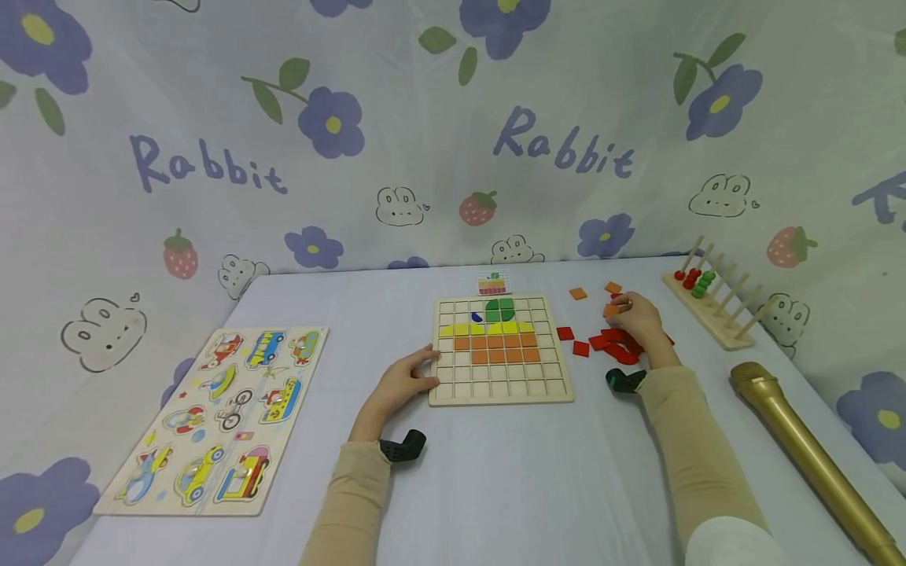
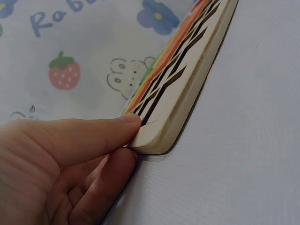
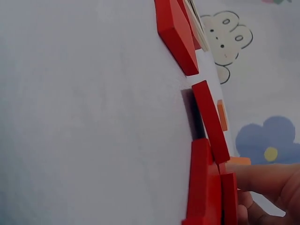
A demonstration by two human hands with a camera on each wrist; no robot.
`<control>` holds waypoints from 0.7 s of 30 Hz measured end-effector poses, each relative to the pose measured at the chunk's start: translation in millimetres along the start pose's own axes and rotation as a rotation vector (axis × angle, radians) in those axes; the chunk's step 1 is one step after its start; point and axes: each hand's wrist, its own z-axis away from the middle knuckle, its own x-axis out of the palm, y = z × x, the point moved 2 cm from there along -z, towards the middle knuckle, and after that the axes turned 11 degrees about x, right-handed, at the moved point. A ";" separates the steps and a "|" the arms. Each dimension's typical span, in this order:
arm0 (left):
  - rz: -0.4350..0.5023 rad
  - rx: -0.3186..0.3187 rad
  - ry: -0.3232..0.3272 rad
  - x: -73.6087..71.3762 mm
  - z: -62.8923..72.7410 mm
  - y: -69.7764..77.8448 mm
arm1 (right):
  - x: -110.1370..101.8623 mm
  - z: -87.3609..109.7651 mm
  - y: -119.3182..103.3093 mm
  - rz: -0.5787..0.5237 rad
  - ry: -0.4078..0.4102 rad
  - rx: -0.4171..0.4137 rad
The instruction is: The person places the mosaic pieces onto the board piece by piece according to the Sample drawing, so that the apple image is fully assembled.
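A wooden grid board [image 1: 453,391] lies in the middle of the table, partly filled with green, blue, yellow and orange tiles. My left hand [image 1: 401,383] grips its left edge; in the left wrist view the thumb [image 2: 108,133] lies on top near the corner, a bent finger below. Right of the board, my right hand [image 1: 638,321] pinches an orange square tile [image 1: 610,311] above the loose pieces. Several red tiles [image 1: 620,353] form a pile just below that hand. In the right wrist view, red tiles [image 3: 206,180] hide part of the fingers.
A small pattern card [image 1: 493,282] sits behind the board. Loose orange tiles [image 1: 578,293] lie to its right. On the left is a vehicle puzzle board [image 1: 272,472]. A wooden peg rack [image 1: 736,339] with beads and a gold microphone [image 1: 800,444] occupy the right side.
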 end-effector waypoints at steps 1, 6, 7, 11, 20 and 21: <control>-0.003 0.001 0.001 0.0 0.0 -0.1 | 0.3 0.1 -0.7 -0.008 -0.001 0.004; -0.027 0.005 0.002 -0.2 -0.8 -1.2 | 0.6 4.2 -8.0 -0.023 0.019 -0.033; -0.031 0.005 0.001 -0.2 -1.0 -1.4 | 1.2 6.1 -11.1 -0.037 0.021 -0.042; -0.034 0.002 0.002 -0.3 -1.1 -1.2 | 8.4 15.2 -28.1 -0.184 -0.032 -0.029; -0.015 -0.007 0.002 0.5 -0.9 -1.9 | 44.1 38.6 -73.4 -0.396 -0.320 -0.007; -0.010 -0.007 0.000 0.6 -0.8 -2.0 | 49.4 41.5 -78.0 -0.404 -0.338 -0.004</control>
